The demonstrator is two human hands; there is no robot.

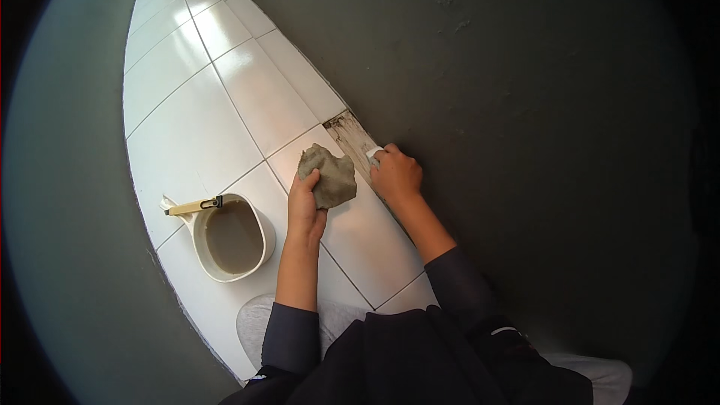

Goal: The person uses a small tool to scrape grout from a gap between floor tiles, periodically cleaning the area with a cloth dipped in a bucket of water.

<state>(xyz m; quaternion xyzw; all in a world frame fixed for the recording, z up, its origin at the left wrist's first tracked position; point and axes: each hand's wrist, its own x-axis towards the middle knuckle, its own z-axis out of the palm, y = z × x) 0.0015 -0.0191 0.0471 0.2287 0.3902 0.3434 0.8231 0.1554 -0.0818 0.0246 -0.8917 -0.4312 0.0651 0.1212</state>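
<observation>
My left hand (304, 206) grips a flat, ragged grey-brown piece (330, 176), thumb on top; whether it is sponge or folded cloth I cannot tell. It is held above the white tiles. To the right, my right hand (397, 174) is closed around a small white object (373, 154), mostly hidden by the fingers. That hand rests against the bare, rough strip (349, 137) between the tiles and the dark wall, where brownish, stained material shows.
A white dipper (268, 238) with murky water stands on the tiles (191, 124) at left. Across its handle lies a yellow utility knife (191, 208). A dark grey wall (540, 105) borders the tiles on the right. My grey-clad knee (255, 319) is near the lower edge.
</observation>
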